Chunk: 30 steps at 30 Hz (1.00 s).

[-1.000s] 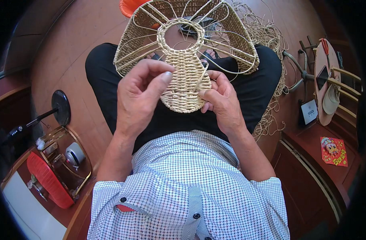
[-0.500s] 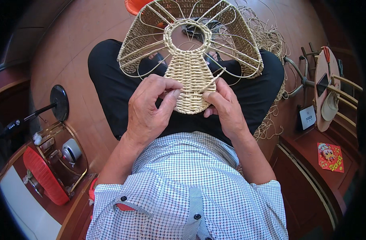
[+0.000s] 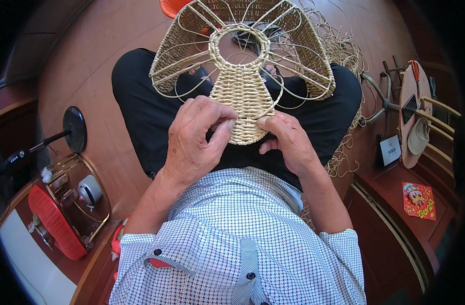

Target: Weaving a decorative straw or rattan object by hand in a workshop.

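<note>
A woven straw-coloured piece lies across my lap, with a flared panel (image 3: 241, 99), a round ring (image 3: 212, 47) and a curved outer wall (image 3: 317, 56) joined by bare wire spokes. My left hand (image 3: 199, 134) is over the panel's left side, thumb and forefinger pinched together at the weave, seemingly on a thin cord; the exact grip is too small to see. My right hand (image 3: 289, 140) grips the panel's lower right edge, thumb on top and fingers partly hidden beneath. A loose cord (image 3: 281, 90) arcs up from the weave beside the right thumb.
A tangled heap of cord (image 3: 339, 48) lies on the floor at the far right. An orange container (image 3: 172, 7) is at the top. To the right stands a wooden chair (image 3: 438, 122) with a cap (image 3: 419, 134); a black round stand base (image 3: 76, 129) is at left.
The loose cord near my right hand has gone from a straight slanting end to a rounded loop. My left hand has shifted slightly right; my right hand still holds the panel edge.
</note>
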Motion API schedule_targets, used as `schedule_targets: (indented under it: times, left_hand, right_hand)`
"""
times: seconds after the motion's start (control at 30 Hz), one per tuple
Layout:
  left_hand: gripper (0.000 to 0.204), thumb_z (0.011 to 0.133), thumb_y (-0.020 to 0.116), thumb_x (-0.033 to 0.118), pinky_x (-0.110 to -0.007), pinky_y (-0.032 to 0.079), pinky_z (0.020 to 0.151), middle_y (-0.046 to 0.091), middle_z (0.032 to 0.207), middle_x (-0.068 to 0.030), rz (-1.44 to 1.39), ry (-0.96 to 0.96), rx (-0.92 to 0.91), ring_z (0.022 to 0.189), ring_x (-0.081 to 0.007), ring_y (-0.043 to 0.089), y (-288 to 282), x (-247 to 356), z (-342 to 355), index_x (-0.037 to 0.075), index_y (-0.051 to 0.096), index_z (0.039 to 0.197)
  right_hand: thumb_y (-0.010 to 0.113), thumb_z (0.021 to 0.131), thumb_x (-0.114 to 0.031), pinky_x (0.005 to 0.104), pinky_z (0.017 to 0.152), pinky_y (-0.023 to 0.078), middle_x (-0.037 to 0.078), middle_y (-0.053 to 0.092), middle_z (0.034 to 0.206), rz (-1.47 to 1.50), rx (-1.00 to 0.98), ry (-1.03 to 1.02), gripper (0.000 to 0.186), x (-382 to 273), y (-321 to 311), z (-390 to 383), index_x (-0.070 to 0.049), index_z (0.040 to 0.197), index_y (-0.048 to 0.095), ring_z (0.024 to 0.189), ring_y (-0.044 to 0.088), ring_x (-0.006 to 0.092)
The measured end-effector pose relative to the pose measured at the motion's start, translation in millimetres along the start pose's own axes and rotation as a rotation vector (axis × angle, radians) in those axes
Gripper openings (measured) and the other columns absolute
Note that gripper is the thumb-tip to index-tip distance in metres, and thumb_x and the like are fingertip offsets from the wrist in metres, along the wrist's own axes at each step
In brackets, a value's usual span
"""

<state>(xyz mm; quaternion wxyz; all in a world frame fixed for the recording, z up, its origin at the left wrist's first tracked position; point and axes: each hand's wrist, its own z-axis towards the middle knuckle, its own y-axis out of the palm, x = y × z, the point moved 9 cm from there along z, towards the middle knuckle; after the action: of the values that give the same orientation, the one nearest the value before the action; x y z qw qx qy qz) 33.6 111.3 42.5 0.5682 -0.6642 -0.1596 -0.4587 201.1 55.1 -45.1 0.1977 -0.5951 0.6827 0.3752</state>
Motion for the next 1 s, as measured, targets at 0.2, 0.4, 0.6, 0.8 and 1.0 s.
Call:
schedule_targets:
  times: [0.2,0.4,0.6,0.8,1.0]
  left_hand:
    - [0.015,0.088,0.073,-0.004,-0.031,0.054,0.077,0.067,0.096,-0.0083,-0.015,-0.005,0.011,0.088,-0.0188,0.065,1,2,-1,0.001,0.074,0.103]
    - [0.016,0.087,0.072,-0.004,-0.032,0.054,0.076,0.065,0.094,-0.0081,0.016,0.016,0.004,0.089,-0.0197,0.065,2,4,1,0.002,0.073,0.102]
    - [0.016,0.086,0.072,-0.004,-0.033,0.053,0.076,0.065,0.094,-0.0078,0.034,0.025,-0.006,0.088,-0.0202,0.065,2,5,0,0.002,0.073,0.101]
    - [0.016,0.087,0.073,-0.003,-0.035,0.054,0.079,0.066,0.094,-0.0081,0.04,0.038,0.005,0.089,-0.0214,0.066,2,5,0,0.002,0.073,0.101]
    - [0.015,0.087,0.073,-0.003,-0.035,0.053,0.08,0.067,0.095,-0.0084,0.022,0.01,0.006,0.091,-0.0221,0.066,2,3,-1,0.002,0.073,0.101]
  right_hand:
    - [0.061,0.1,-0.024,0.0247,0.067,0.059,0.005,0.071,0.111,0.037,0.086,-0.006,0.038,-2,-6,0,-0.002,0.13,0.068,0.096,0.067,0.0097]
    - [0.062,0.1,-0.023,0.0271,0.066,0.062,0.005,0.07,0.111,0.147,0.021,0.031,0.035,4,-1,1,-0.001,0.127,0.068,0.097,0.067,0.0111]
    - [0.062,0.101,-0.024,0.0296,0.066,0.064,0.006,0.069,0.11,0.116,-0.022,0.021,0.034,7,-2,2,0.001,0.123,0.069,0.097,0.067,0.0128]
    - [0.061,0.101,-0.023,0.0307,0.067,0.065,0.007,0.067,0.116,0.027,-0.01,0.03,0.034,3,0,1,0.001,0.124,0.069,0.099,0.068,0.014]
    - [0.059,0.103,-0.021,0.0325,0.069,0.066,0.007,0.065,0.116,0.137,-0.001,0.034,0.032,6,-1,4,0.002,0.123,0.069,0.102,0.068,0.0151]
